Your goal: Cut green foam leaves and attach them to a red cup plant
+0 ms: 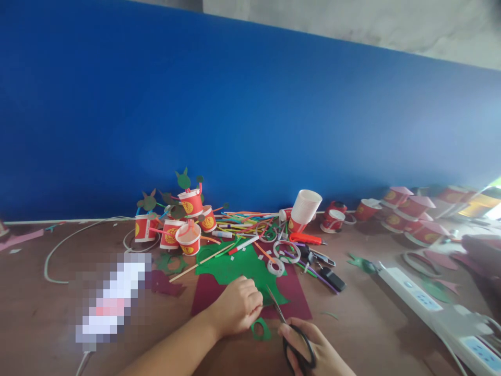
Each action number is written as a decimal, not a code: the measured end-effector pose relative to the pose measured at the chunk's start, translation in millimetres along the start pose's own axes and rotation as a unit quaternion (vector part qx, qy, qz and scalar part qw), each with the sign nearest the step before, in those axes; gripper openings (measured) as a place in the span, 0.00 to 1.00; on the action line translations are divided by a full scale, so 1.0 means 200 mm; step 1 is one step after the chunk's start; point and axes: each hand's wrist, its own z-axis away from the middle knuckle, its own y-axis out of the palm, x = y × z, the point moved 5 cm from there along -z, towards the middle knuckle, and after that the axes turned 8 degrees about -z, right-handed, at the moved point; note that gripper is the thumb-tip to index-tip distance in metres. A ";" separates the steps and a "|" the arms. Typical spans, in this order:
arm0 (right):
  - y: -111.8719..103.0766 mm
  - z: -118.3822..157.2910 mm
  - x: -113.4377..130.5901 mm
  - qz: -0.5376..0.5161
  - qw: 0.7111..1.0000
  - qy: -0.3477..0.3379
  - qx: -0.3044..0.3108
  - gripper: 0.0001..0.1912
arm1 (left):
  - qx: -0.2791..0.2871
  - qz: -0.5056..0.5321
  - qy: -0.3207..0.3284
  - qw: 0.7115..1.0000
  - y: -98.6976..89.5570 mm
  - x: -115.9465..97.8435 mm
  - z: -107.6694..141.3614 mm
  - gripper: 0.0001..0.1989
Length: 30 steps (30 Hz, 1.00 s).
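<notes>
Several red cups are bearing round yellow emblems, their lettering too small to read, near the back edge of the tabletop. The right hand is gripping scissors, their tip pointing at green paper in the tabletop's middle. The left hand is making a fist by this paper; whether it is pinching anything, one cannot tell. Straws are lying behind, a power strip is occupying the right side, and a blue panel is bounding the back edge.

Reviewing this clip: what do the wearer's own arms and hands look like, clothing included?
The left hand and right hand are ungloved. The left forearm shows no sleeve. No watch, ring or marking is visible on either.
</notes>
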 end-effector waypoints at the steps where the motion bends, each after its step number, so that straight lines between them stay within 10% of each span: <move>1: -0.01 0.00 0.01 0.012 1.000 0.003 0.006 0.35 | 0.001 -0.001 0.000 1.000 0.00 0.00 0.00 0.07; 30: -0.23 -0.33 0.46 0.220 0.918 0.072 0.323 0.14 | -0.015 -0.043 0.033 0.998 -0.03 -0.02 0.02 0.08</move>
